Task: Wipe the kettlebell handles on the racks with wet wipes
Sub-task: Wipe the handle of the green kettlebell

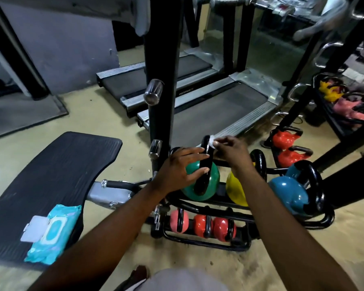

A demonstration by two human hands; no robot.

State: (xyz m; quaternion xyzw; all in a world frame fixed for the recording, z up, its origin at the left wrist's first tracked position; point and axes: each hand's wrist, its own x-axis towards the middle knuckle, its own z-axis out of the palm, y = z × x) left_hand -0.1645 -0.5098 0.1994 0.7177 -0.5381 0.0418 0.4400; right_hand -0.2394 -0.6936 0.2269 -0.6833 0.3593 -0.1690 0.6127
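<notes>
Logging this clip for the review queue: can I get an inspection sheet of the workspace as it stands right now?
Surface: black two-tier rack standing on a beige floor.
Job's things: white wet wipe on top of the black handle of the green kettlebell; yellow kettlebell and blue kettlebell beside it on the upper tier; three small red kettlebells on the lower tier; wipes pack, lid open, on the bench pad.
Clutter: nothing seen.
Hands: left hand touches the handle with straight fingers; right hand pinches the wet wipe.
Cables: nothing seen.
Surroundings: treadmills behind the rack; more red kettlebells to the right.
</notes>
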